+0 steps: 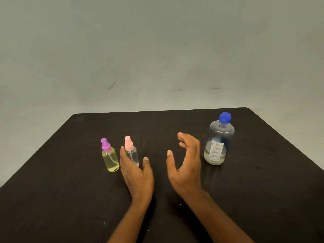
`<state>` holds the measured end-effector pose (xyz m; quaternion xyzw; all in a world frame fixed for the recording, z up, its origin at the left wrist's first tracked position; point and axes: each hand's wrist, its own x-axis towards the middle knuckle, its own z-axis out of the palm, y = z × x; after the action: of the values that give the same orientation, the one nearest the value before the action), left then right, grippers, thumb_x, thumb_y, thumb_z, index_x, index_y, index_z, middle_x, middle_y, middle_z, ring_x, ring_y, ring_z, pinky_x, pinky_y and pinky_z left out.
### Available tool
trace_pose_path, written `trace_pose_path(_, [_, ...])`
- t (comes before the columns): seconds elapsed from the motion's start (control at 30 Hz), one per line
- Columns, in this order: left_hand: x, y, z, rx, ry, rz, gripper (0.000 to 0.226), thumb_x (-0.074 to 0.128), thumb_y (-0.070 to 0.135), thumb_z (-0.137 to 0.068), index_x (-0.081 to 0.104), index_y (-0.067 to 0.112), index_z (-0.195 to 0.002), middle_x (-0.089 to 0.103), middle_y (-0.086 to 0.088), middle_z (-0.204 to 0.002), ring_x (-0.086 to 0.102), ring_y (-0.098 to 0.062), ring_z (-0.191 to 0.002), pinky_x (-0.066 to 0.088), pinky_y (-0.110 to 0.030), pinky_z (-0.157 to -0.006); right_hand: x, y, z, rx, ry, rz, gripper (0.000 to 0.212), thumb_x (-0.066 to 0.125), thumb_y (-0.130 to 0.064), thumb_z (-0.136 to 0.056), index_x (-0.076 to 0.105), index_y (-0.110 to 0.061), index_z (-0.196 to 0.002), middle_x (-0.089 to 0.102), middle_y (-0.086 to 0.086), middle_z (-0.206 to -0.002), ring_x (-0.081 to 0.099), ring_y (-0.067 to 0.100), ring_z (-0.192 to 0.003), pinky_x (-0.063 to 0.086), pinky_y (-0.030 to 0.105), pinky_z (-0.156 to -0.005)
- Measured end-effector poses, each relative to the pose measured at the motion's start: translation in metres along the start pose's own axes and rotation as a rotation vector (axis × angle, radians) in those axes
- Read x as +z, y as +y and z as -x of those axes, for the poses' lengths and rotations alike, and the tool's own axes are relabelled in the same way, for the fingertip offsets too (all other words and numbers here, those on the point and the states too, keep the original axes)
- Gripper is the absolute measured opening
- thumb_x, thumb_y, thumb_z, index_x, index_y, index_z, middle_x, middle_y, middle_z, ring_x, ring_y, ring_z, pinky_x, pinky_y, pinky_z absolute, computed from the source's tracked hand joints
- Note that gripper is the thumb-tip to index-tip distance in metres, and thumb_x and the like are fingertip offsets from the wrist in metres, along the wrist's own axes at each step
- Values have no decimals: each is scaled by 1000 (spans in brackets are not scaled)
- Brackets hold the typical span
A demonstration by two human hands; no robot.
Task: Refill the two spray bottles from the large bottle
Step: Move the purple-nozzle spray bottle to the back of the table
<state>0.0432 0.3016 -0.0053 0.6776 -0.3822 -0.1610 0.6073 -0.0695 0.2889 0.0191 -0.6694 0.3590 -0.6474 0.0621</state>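
Two small spray bottles stand upright at the left of a dark table (245, 199). One is yellowish with a purple spray cap (109, 157); the other is clear with a pink spray cap (131, 151). A large clear bottle with a blue cap (219, 142) and a white label stands at the right, holding a little liquid at its bottom. My left hand (136, 174) is open just in front of the pink-capped bottle, covering its lower part. My right hand (185, 165) hovers open between the pink-capped bottle and the large bottle, touching neither.
A plain grey-green wall (157, 50) rises behind the table's far edge. The table's left edge runs diagonally toward the near left.
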Motion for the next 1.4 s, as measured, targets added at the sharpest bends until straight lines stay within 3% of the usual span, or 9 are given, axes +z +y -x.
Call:
trace_pose_path(0.13, [0, 0, 1, 4, -58, 45, 48, 58, 12, -91, 44, 24, -135, 58, 4, -126, 56, -16, -116, 46, -39, -98, 2, 2, 5, 241, -319, 32, 61, 63, -9, -82, 40, -21, -137, 43, -7, -127, 46, -1, -115, 47, 26, -95])
trace_pose_path(0.3, [4, 7, 13, 40, -242, 116, 41, 65, 13, -88, 56, 31, -123, 66, 17, -108, 63, 2, -99, 51, -26, -89, 0, 10, 9, 402, -657, 34, 75, 65, -17, -87, 24, -30, -148, 34, -11, -145, 36, 1, -132, 37, 26, -108])
trace_pose_path(0.63, [7, 10, 17, 60, -598, 201, 52, 59, 12, -93, 42, 26, -141, 55, 18, -132, 50, 9, -120, 40, -10, -96, -11, 21, -2, 509, -456, 159, 28, 62, -20, -85, 48, -28, -108, 56, -10, -105, 57, 5, -97, 50, 28, -84])
trace_pose_path(0.77, [8, 8, 17, 106, -651, 181, 58, 61, 2, -89, 43, 24, -140, 56, 15, -132, 52, 4, -120, 42, -16, -100, -20, 34, -11, 573, -364, 205, 36, 63, -5, -83, 48, -22, -110, 55, -5, -104, 56, 9, -99, 50, 30, -85])
trace_pose_path(0.87, [9, 8, 18, 118, -676, 180, 56, 58, -3, -88, 48, 25, -135, 59, 14, -127, 54, 3, -117, 43, -16, -99, -19, 34, -12, 657, -400, 38, 47, 68, -14, -81, 48, -26, -121, 57, -7, -115, 57, 7, -107, 50, 28, -88])
trace_pose_path(1.0, [8, 9, 19, 146, -688, 178, 51, 56, -5, -89, 53, 29, -127, 61, 13, -125, 55, 4, -116, 44, -17, -99, -15, 33, -7, 607, -452, 90, 30, 65, -20, -85, 51, -28, -110, 61, -8, -100, 59, 8, -92, 47, 23, -78])
trace_pose_path(1.13, [7, 8, 20, 265, -493, 124, 44, 62, -1, -86, 60, 35, -112, 64, 13, -112, 59, -3, -109, 48, -17, -92, -16, 35, -9, 613, -372, 227, 39, 66, -18, -87, 47, -18, -121, 57, -3, -111, 55, 14, -101, 42, 24, -83])
trace_pose_path(1.3, [-11, 14, 2, 543, 151, 24, 40, 60, 12, -76, 58, 12, -116, 59, 1, -112, 54, -21, -104, 44, -37, -92, -13, 32, -4, 519, -218, 354, 58, 67, -17, -87, 39, -10, -137, 46, 8, -134, 44, 22, -125, 34, 28, -101])
trace_pose_path(1.4, [-23, 18, -8, 364, 396, 26, 65, 61, 19, -71, 41, 10, -133, 47, -11, -132, 37, -28, -124, 27, -46, -103, -6, 19, -2, 309, -27, 371, 61, 65, -20, -88, 36, -9, -140, 40, 13, -139, 38, 23, -128, 28, 26, -104])
